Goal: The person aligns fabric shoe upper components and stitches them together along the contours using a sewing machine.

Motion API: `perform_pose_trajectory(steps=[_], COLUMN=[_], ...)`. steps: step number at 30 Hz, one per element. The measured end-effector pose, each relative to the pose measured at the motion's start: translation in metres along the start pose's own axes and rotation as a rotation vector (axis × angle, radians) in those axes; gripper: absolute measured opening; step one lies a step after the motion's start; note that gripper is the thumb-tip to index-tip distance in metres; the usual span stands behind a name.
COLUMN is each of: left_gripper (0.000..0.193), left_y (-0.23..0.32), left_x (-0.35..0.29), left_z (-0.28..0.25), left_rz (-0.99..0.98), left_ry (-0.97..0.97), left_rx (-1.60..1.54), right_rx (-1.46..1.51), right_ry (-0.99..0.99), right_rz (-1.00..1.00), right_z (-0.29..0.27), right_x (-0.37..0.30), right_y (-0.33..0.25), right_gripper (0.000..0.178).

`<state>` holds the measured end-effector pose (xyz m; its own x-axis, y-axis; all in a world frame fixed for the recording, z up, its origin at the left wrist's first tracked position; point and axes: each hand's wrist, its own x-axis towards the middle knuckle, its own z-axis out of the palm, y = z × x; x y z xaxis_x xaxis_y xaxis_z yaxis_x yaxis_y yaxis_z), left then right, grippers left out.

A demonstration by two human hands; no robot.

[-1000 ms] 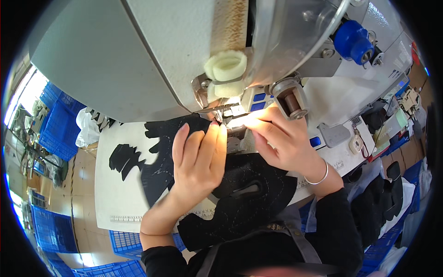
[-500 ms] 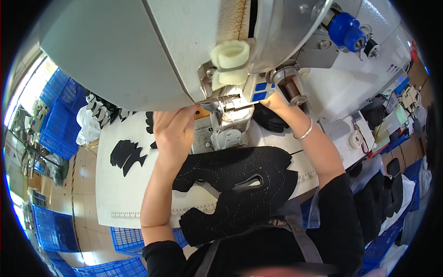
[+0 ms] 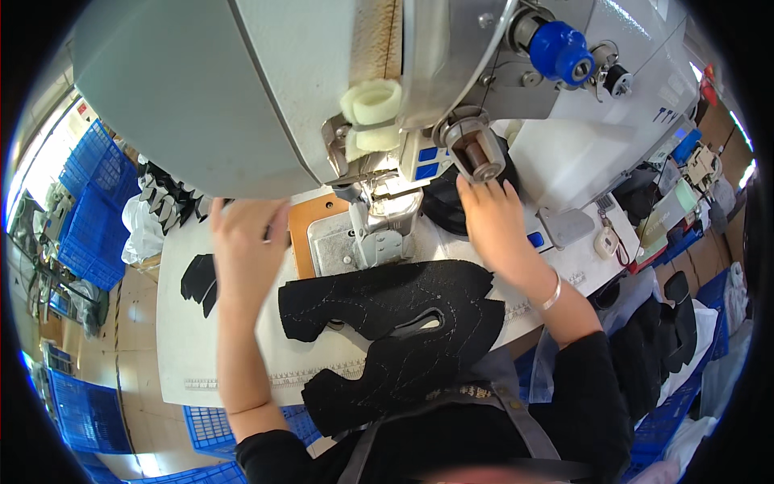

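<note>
My left hand (image 3: 248, 242) is raised over the left part of the table, beside the sewing machine (image 3: 189, 97). Its fingers are blurred and partly cut off by the machine's edge; a small dark spot shows between them that I cannot make out. My right hand (image 3: 500, 230), wearing a bracelet (image 3: 554, 290), is on the right with fingers apart, close to a stack of black pieces (image 3: 443, 206) behind the needle area. A black shoe-upper piece (image 3: 387, 302) with pale stitched lines and a slit lies between my forearms, its near end against my body.
Small black cut pieces (image 3: 200, 278) lie on the table's left side. Blue crates (image 3: 89, 411) stand on the floor at left, and more black pieces (image 3: 657, 339) are heaped at the right. A thread spool (image 3: 484, 161) hangs on the machine above my right hand.
My left hand has drawn away from the needle area to the left. My right hand has moved back from beside the needle, with its fingers now spread. The whole view has shifted slightly.
</note>
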<state>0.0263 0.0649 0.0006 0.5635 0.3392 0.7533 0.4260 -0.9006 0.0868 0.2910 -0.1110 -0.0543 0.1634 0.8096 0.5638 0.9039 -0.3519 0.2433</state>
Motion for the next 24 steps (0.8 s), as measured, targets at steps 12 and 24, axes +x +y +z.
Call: perform_pose_trajectory(steps=[12, 24], left_gripper=[0.031, 0.016], left_y=[-0.203, -0.066], left_x=[-0.175, -0.087], left_z=[-0.042, -0.077], left_rz=[-0.688, -0.751], left_ry=[-0.54, -0.19], left_rx=[0.056, -0.823], right_rx=[0.594, 0.617], right_ry=[-0.43, -0.1], right_rz=[-0.285, -0.294], right_z=[-0.028, -0.038], right_x=[-0.064, -0.042], right_y=[-0.029, -0.032], right_gripper=[0.079, 0.048])
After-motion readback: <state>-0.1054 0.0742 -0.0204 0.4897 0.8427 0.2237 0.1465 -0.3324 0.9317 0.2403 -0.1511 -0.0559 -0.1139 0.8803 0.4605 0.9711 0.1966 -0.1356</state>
